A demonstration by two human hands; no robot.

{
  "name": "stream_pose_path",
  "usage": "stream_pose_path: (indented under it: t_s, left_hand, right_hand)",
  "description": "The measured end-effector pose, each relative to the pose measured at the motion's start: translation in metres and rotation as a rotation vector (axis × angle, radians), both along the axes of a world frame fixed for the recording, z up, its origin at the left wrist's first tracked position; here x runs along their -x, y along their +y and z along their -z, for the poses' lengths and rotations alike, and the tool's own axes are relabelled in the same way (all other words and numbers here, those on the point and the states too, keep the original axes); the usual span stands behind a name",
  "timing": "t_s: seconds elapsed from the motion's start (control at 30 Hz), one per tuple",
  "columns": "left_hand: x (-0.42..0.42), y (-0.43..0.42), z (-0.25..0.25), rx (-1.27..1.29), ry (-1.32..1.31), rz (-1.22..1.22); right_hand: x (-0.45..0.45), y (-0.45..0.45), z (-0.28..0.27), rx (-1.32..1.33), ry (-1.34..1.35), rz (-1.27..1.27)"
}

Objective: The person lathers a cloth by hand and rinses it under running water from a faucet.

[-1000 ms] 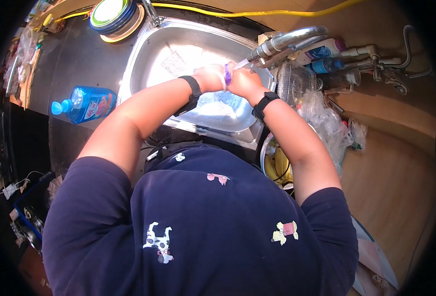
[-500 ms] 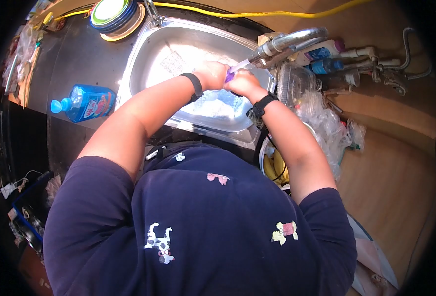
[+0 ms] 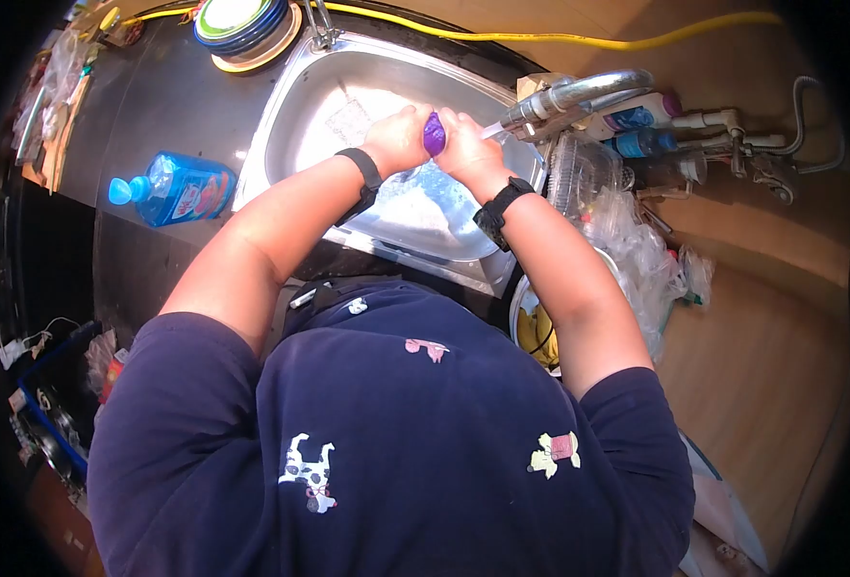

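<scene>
Over the steel sink (image 3: 295, 115), both my hands are close together with fingers curled. My left hand (image 3: 401, 139) and my right hand (image 3: 468, 149) grip a small, soft purple cloth or sponge (image 3: 434, 135) from either side. It bulges out between them, and its exact kind does not show. Just right of my right hand is the pale tip of the tap (image 3: 560, 99), close to the knuckles. Below my hands, the basin bottom looks wet, bluish and brightly sunlit.
A blue dish soap bottle (image 3: 180, 189) lies on the dark counter left of the sink. Stacked plates (image 3: 242, 29) stand at the back left. Right of the sink are plastic containers (image 3: 584, 173), clear bags (image 3: 632, 250), bottles and pipes. A yellow hose (image 3: 540, 40) runs behind.
My hands have shifted slightly left, away from the tap's tip. More of the purple cloth or sponge now shows between them. The whole view has shifted a little.
</scene>
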State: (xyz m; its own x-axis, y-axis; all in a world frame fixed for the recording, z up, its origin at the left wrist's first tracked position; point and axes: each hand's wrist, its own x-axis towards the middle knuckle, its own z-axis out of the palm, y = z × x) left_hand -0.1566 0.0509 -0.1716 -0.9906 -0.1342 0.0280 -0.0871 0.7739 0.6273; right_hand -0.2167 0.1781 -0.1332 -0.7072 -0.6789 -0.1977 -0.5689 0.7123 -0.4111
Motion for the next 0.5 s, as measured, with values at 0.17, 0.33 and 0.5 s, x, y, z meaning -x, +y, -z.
stream_pose_path:
  t_s: [0.17, 0.33, 0.5]
  left_hand:
    - [0.000, 0.004, -0.007, -0.005, 0.083, 0.001]
    - [0.009, 0.022, -0.007, -0.009, 0.177, 0.130]
    - [0.027, 0.034, 0.013, -0.229, 0.181, 0.055]
  right_hand:
    - [0.004, 0.007, 0.015, 0.083, 0.140, 0.001]
    - [0.028, 0.028, 0.034, 0.049, -0.120, 0.158]
    - [0.025, 0.060, 0.029, 0.519, -0.684, 0.355]
